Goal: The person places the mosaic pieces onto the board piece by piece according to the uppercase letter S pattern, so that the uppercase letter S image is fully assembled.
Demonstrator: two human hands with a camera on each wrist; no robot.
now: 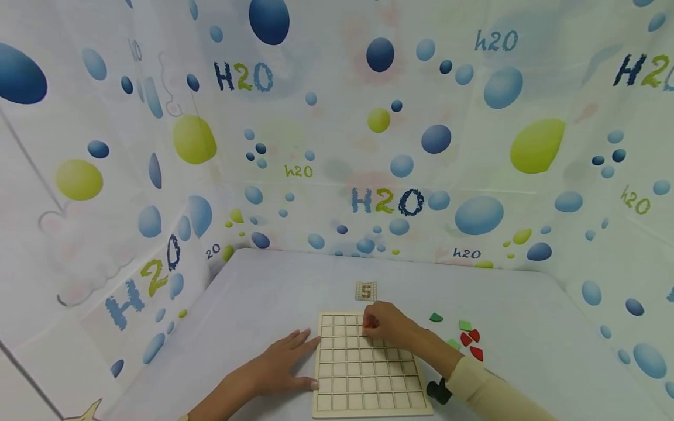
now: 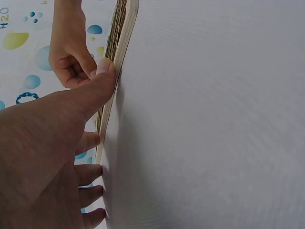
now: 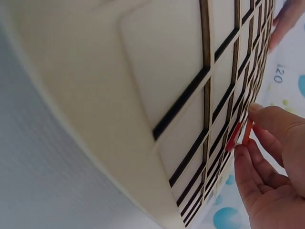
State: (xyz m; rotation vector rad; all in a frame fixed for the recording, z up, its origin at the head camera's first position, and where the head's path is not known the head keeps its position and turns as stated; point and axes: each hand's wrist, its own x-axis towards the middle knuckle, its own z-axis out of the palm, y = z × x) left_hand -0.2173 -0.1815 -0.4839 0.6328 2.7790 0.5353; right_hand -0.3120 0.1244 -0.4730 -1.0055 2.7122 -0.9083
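A wooden grid board [image 1: 347, 402] lies on the white table. My left hand [image 1: 279, 363] rests along its left edge, thumb and fingertips touching the rim; the left wrist view shows the thumb [image 2: 102, 78] against the board's side. Over the board's upper right squares, my right hand [image 1: 392, 324] pinches a small orange-red piece [image 3: 247, 131] between thumb and fingertips. Right beside it, a red piece [image 3: 233, 137] sits at the grid. The pinched piece's full shape is hidden by the fingers.
Beyond the board lies a small gridded card [image 1: 365, 291] with a brown S-like figure. Right of the board are loose red pieces [image 1: 476, 353] and green pieces [image 1: 436, 317]. A black object [image 1: 439, 392] lies by the right forearm. A patterned curtain [image 1: 337, 128] surrounds the table.
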